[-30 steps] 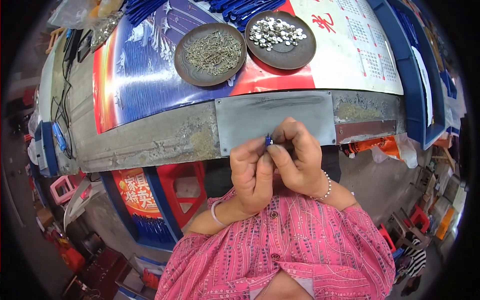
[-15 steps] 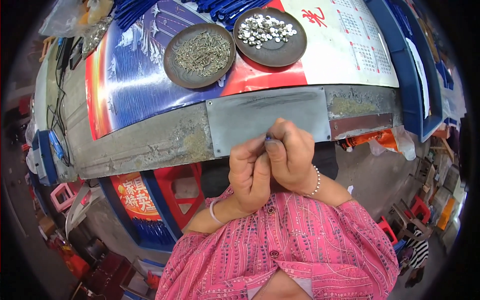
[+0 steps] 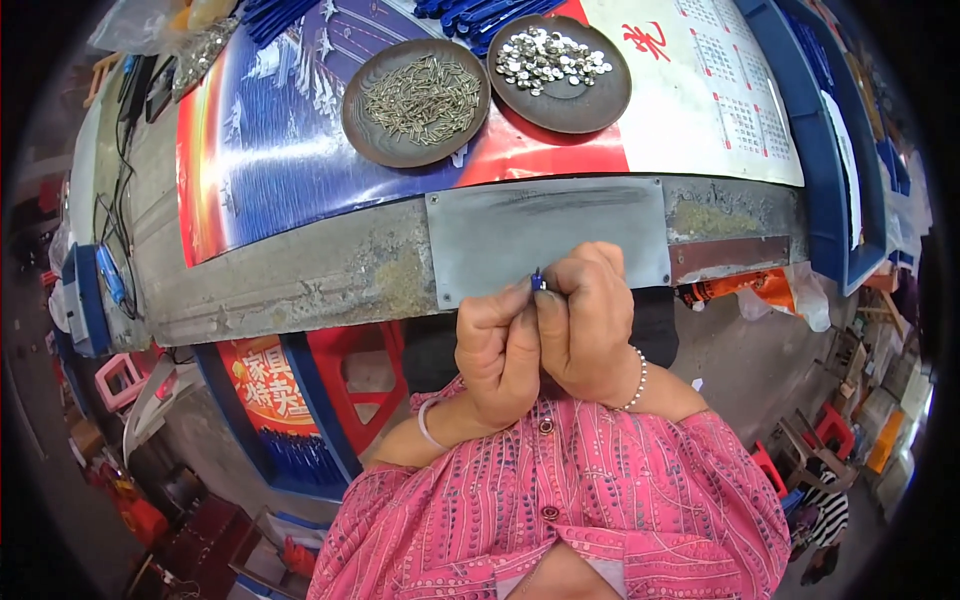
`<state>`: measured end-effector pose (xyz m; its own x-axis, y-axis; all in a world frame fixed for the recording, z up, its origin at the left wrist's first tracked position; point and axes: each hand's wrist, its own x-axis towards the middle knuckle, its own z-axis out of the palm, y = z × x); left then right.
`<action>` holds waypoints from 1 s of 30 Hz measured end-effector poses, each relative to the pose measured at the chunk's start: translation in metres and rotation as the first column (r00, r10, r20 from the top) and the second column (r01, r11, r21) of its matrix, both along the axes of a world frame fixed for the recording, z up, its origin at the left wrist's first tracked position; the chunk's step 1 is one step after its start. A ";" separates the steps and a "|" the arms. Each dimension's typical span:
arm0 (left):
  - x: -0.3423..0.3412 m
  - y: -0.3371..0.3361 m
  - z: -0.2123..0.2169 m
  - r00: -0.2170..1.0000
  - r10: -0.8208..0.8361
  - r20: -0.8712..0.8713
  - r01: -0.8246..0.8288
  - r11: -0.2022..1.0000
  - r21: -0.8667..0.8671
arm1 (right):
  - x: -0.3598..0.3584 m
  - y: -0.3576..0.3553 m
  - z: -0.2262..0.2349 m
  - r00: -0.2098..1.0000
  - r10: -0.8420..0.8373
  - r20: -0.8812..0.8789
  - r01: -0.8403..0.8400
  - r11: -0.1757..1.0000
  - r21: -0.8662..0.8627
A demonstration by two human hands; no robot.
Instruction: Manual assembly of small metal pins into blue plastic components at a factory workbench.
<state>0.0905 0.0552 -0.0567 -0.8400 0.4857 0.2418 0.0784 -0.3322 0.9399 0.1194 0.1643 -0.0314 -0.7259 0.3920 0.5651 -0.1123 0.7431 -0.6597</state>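
Note:
My left hand and my right hand are pressed together in front of my chest, just below the table's edge. Between their fingertips they pinch a small blue part; only its tip shows. Directly above the hands a grey metal plate lies on the table's near edge. Farther back stand two round brown dishes: the left dish holds several thin metal pins, the right dish holds several small shiny metal pieces.
The table is covered by a red, blue and white printed sheet. Blue plastic pieces lie at the far edge. An orange tube sits under the table's right side. Red and pink stools stand on the floor at the left.
Both hands stay joined on the small blue part; the fingers have shifted slightly around it. The view has tilted a little, nothing else moved.

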 end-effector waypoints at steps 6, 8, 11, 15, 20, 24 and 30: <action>0.000 0.002 0.003 0.986 -0.145 0.080 0.130 0.977 0.169 | 0.008 0.012 0.017 0.947 0.280 0.156 -0.076 0.670 -0.738; 0.000 0.002 0.003 0.999 -0.011 0.046 0.009 0.999 0.049 | 0.007 0.012 0.013 0.985 0.166 0.038 -0.133 0.889 -0.437; 0.000 -0.001 0.004 0.996 0.038 -0.083 -0.047 0.994 -0.101 | 0.003 0.007 0.001 0.988 0.149 -0.037 -0.154 0.951 -0.268; 0.000 -0.005 0.002 0.998 0.001 -0.062 -0.003 1.000 -0.031 | 0.005 0.000 -0.006 0.997 0.070 -0.026 -0.072 0.994 -0.086; 0.002 -0.002 -0.002 0.999 -0.008 -0.040 0.006 0.999 -0.050 | 0.003 -0.009 -0.006 0.999 -0.037 0.007 0.038 0.997 -0.065; 0.001 0.001 0.001 0.977 -0.064 0.204 0.042 0.993 0.111 | 0.004 -0.009 0.006 0.987 0.044 0.152 0.035 0.877 -0.479; -0.004 -0.002 0.006 0.993 -0.037 0.116 0.030 0.997 0.067 | 0.001 0.011 0.012 0.963 0.255 0.083 -0.184 0.851 -0.492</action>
<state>0.0867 0.0532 -0.0504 -0.8479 0.5004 0.1752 -0.0428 -0.3939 0.9182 0.1200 0.1755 -0.0192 -0.8819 0.4073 0.2373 -0.1154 0.3015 -0.9465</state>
